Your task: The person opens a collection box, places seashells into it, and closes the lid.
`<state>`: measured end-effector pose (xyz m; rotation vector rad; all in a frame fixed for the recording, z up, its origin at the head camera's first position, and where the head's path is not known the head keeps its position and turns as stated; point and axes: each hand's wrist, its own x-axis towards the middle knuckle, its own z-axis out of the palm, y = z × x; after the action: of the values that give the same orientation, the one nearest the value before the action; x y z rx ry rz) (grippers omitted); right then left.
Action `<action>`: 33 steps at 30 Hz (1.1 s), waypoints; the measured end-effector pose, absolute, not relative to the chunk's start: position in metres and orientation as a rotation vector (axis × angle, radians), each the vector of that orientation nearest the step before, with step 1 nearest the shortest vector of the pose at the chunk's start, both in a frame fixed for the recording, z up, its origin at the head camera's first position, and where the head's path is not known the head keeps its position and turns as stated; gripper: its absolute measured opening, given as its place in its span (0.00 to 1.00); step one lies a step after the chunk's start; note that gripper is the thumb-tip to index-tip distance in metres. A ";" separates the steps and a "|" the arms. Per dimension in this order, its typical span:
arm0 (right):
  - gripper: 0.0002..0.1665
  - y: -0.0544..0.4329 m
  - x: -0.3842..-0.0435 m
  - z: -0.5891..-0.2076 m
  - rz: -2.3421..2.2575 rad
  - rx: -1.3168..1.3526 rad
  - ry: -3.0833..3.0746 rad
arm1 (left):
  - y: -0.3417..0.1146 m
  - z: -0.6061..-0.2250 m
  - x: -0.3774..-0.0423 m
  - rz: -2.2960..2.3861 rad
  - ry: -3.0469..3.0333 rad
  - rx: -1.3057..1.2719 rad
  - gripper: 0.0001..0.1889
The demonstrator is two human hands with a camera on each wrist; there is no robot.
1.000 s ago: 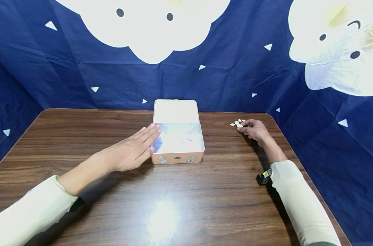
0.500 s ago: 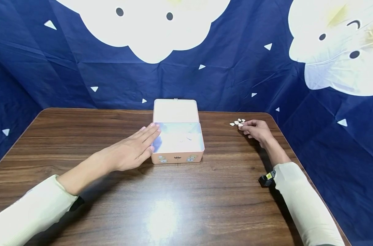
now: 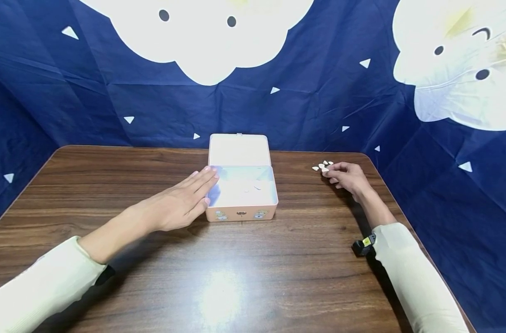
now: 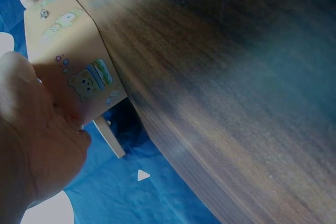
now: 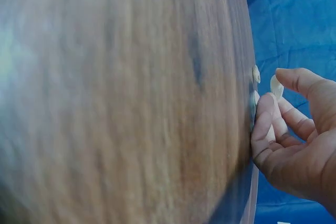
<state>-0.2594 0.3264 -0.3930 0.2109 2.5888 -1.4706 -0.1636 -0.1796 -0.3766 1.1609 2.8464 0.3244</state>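
Note:
A peach-coloured tin box (image 3: 241, 213) with cartoon bears on its sides stands with its hinged lid (image 3: 239, 150) raised. My left hand (image 3: 175, 203) lies with straight fingers over the box's left rim; in the left wrist view that hand (image 4: 37, 135) is against the printed side. Over at the right, my right hand (image 3: 347, 177) pinches a small white teardrop-shaped piece (image 5: 277, 86) between thumb and fingertips, close over the table. Several similar white pieces (image 3: 315, 169) lie just left of those fingers. Small pale bits (image 3: 258, 188) show on the box floor.
The brown wood-grain table (image 3: 253, 277) has its far edge right behind the box and the pieces. A blue cloth backdrop (image 3: 161, 106) with white clouds rises along that edge and the right side. A black wrist camera (image 3: 363, 246) hangs at the right cuff.
My right hand has drawn slightly back to the right and now pinches one white piece at the near side of the pile. The left hand and the box have stayed in place.

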 end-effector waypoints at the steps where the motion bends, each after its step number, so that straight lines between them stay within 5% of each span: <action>1: 0.28 0.325 -0.259 -0.393 -1.481 0.200 2.583 | -0.180 -0.377 -0.164 0.325 2.847 1.162 0.35; 33: 0.24 0.260 -0.248 -0.382 -1.677 0.001 2.543 | -0.180 -0.377 -0.165 0.324 2.849 1.173 0.34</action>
<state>-0.2484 0.2598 -0.3821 0.0007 2.5434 -1.6767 -0.1650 -0.1804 -0.3774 1.1732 2.8489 0.3236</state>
